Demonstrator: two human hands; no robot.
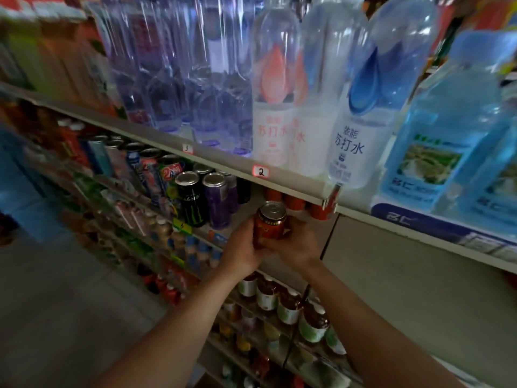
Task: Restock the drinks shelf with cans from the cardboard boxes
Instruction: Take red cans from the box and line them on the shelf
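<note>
I have the can (269, 224) gripped upright in both hands, left hand (242, 249) and right hand (298, 243), seemingly just off the shelf (282, 189) edge.

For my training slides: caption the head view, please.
Both hands, left hand and right hand, hold a red can upright before the drinks shelf.

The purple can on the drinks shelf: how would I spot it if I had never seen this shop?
Find the upper shelf edge with the handwritten 2 tag and look just below, left of it. Two tall cans stand side by side at the front, left of the hands' red can. The purple can is the right one; its neighbour is a black can with green claw marks.
</note>
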